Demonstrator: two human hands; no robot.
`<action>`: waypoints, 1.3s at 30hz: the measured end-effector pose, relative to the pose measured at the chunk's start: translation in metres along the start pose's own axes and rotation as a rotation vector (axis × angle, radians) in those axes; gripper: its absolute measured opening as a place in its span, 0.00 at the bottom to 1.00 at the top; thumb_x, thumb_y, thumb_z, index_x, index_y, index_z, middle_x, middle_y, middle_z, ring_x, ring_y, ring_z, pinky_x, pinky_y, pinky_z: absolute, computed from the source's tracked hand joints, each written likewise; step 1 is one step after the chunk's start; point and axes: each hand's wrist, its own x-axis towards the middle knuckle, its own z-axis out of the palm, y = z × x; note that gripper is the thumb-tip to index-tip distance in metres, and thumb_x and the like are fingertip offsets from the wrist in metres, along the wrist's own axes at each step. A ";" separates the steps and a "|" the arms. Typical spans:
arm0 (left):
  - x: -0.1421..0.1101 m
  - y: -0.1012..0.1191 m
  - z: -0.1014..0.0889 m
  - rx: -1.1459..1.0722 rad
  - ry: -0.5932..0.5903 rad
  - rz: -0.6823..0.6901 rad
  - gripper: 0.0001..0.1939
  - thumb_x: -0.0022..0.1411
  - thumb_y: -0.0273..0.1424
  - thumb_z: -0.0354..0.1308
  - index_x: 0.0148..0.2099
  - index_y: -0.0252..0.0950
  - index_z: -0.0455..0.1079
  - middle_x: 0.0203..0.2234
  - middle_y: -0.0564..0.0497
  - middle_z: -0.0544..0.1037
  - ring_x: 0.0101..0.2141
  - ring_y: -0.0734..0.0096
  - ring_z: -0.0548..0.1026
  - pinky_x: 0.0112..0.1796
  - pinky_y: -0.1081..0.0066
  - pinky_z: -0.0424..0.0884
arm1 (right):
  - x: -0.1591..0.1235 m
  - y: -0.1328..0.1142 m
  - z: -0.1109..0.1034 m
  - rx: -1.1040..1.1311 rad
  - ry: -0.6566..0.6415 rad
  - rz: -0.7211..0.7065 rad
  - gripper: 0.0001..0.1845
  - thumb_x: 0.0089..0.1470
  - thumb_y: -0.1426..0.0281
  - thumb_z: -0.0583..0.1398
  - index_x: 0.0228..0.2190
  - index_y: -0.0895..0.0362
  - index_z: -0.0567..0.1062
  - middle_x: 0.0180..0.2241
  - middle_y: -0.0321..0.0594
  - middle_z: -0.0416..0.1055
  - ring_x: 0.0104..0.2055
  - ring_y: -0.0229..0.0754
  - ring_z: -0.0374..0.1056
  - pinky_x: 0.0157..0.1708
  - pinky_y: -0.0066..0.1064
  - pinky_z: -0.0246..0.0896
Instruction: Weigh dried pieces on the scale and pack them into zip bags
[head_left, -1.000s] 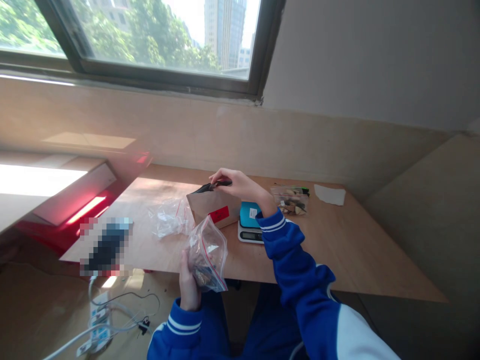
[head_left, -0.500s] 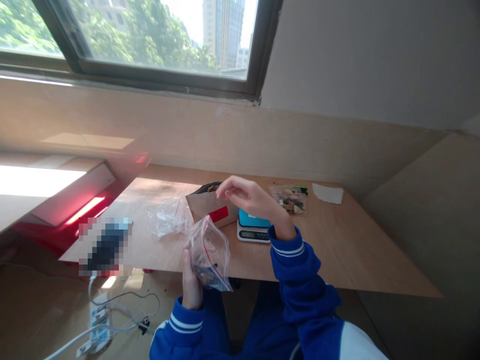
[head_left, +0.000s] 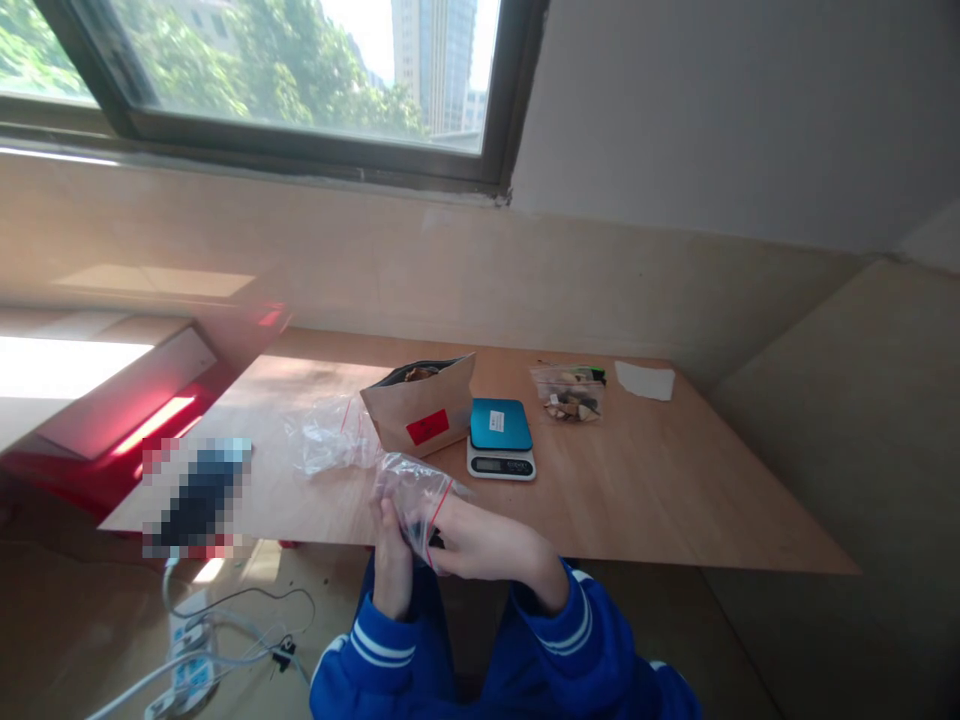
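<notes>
- Left hand [head_left: 395,560]: curled round the left side of the clear zip bag [head_left: 411,482], thumb showing, other fingers partly hidden; grip closed on it.
- Right hand [head_left: 480,540]: fingers at the bag mouth, seemingly inside; tips hidden, can't tell how far open or whether anything is gripped.
- Bag position: off the surface, at the table's near edge, in front of the pouch, above the lap.
- Why held so: mouth tipped toward the right hand, likely for easy access; left probably steadies the limp film.
- Bag look: thin, see-through, creased, shiny, red strip along the mouth; dark bit near the right fingers, contents otherwise unclear.
- Kraft pouch [head_left: 401,413]: upright, top gaping, dark lining, brown pieces inside, red label facing the person; probably close for reaching in.
- Digital scale [head_left: 501,432]: just right of pouch, blue top bare, display toward the person, presumably for reading; digits illegible.
- Crumpled clear plastic [head_left: 326,437]: left of pouch.
- Filled zip bags [head_left: 568,402]: right, beyond the scale; white paper [head_left: 645,381] further right.
- All on the wooden table [head_left: 652,490].
</notes>
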 end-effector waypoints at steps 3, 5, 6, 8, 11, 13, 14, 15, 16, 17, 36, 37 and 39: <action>0.000 -0.001 0.001 0.004 0.000 -0.007 0.28 0.64 0.52 0.45 0.55 0.37 0.66 0.54 0.45 0.71 0.60 0.60 0.63 0.62 0.63 0.51 | -0.003 0.002 0.001 0.029 0.031 0.030 0.20 0.46 0.84 0.56 0.39 0.53 0.72 0.40 0.37 0.72 0.47 0.45 0.67 0.52 0.35 0.63; -0.001 -0.001 0.002 -0.008 -0.016 -0.031 0.29 0.63 0.53 0.45 0.52 0.37 0.68 0.50 0.44 0.74 0.58 0.58 0.66 0.61 0.61 0.54 | -0.004 0.004 0.001 0.065 0.072 0.048 0.23 0.45 0.85 0.56 0.40 0.51 0.73 0.39 0.35 0.72 0.48 0.44 0.68 0.52 0.34 0.63; -0.001 -0.001 0.003 -0.018 -0.026 -0.049 0.29 0.62 0.54 0.45 0.51 0.37 0.69 0.49 0.44 0.75 0.57 0.57 0.67 0.61 0.61 0.55 | -0.004 0.005 0.001 0.082 0.094 0.055 0.24 0.45 0.86 0.56 0.41 0.51 0.73 0.39 0.35 0.72 0.48 0.43 0.68 0.51 0.33 0.63; -0.001 0.000 0.003 -0.040 -0.032 -0.072 0.29 0.61 0.54 0.46 0.51 0.38 0.70 0.49 0.45 0.75 0.57 0.57 0.67 0.60 0.61 0.57 | -0.003 0.009 0.003 0.105 0.116 0.059 0.22 0.47 0.85 0.58 0.41 0.51 0.73 0.39 0.34 0.73 0.47 0.42 0.69 0.51 0.32 0.63; 0.000 -0.001 0.003 -0.078 -0.004 -0.061 0.29 0.61 0.53 0.48 0.53 0.38 0.70 0.51 0.46 0.75 0.58 0.59 0.67 0.60 0.63 0.57 | -0.002 0.013 0.002 0.108 0.112 0.047 0.15 0.50 0.81 0.60 0.39 0.54 0.75 0.41 0.36 0.74 0.47 0.42 0.69 0.50 0.33 0.63; 0.001 -0.001 0.003 -0.129 0.016 -0.085 0.29 0.62 0.52 0.47 0.56 0.40 0.69 0.51 0.47 0.75 0.57 0.60 0.68 0.60 0.64 0.58 | -0.004 0.014 -0.002 0.111 0.142 0.049 0.13 0.50 0.79 0.61 0.38 0.55 0.75 0.43 0.39 0.74 0.47 0.43 0.69 0.49 0.33 0.64; 0.002 -0.001 0.004 -0.168 0.017 -0.112 0.29 0.63 0.52 0.47 0.57 0.40 0.68 0.51 0.47 0.76 0.57 0.60 0.68 0.59 0.64 0.59 | -0.005 0.013 -0.006 0.115 0.169 0.053 0.12 0.50 0.78 0.62 0.39 0.56 0.75 0.43 0.40 0.74 0.47 0.43 0.69 0.49 0.33 0.64; 0.002 0.000 0.005 -0.214 0.010 -0.142 0.29 0.64 0.51 0.46 0.59 0.41 0.66 0.51 0.47 0.76 0.56 0.60 0.69 0.58 0.64 0.61 | -0.007 0.012 -0.011 0.120 0.194 0.054 0.13 0.50 0.77 0.63 0.40 0.56 0.75 0.43 0.40 0.74 0.47 0.42 0.69 0.48 0.32 0.64; 0.003 0.000 0.005 -0.262 0.000 -0.167 0.29 0.64 0.51 0.46 0.60 0.41 0.65 0.51 0.47 0.76 0.56 0.60 0.69 0.57 0.64 0.63 | -0.009 0.010 -0.018 0.124 0.218 0.047 0.13 0.50 0.76 0.63 0.40 0.56 0.75 0.43 0.41 0.74 0.47 0.42 0.69 0.48 0.32 0.64; 0.004 0.001 0.006 -0.307 -0.007 -0.182 0.30 0.64 0.51 0.46 0.61 0.42 0.63 0.51 0.47 0.76 0.56 0.60 0.69 0.55 0.65 0.65 | -0.010 0.008 -0.026 0.127 0.243 0.036 0.14 0.50 0.75 0.63 0.41 0.56 0.75 0.43 0.41 0.74 0.47 0.41 0.69 0.48 0.32 0.64; 0.015 -0.003 -0.011 -0.330 0.093 -0.208 0.34 0.63 0.53 0.46 0.67 0.46 0.52 0.47 0.44 0.76 0.39 0.65 0.78 0.37 0.67 0.75 | 0.085 0.049 -0.102 -0.249 0.533 -0.238 0.11 0.58 0.76 0.56 0.41 0.60 0.76 0.46 0.47 0.73 0.51 0.42 0.67 0.55 0.37 0.61; 0.016 -0.003 -0.012 -0.328 0.092 -0.203 0.34 0.63 0.53 0.45 0.67 0.46 0.52 0.47 0.44 0.76 0.39 0.65 0.78 0.36 0.68 0.75 | 0.083 0.050 -0.101 -0.276 0.523 -0.226 0.11 0.59 0.75 0.56 0.41 0.60 0.76 0.47 0.47 0.74 0.52 0.43 0.67 0.55 0.38 0.60; 0.016 -0.003 -0.011 -0.326 0.088 -0.201 0.34 0.63 0.53 0.45 0.67 0.47 0.51 0.46 0.45 0.76 0.38 0.66 0.78 0.35 0.69 0.75 | 0.080 0.053 -0.099 -0.317 0.497 -0.198 0.12 0.61 0.72 0.55 0.39 0.59 0.78 0.50 0.47 0.73 0.55 0.44 0.65 0.57 0.40 0.58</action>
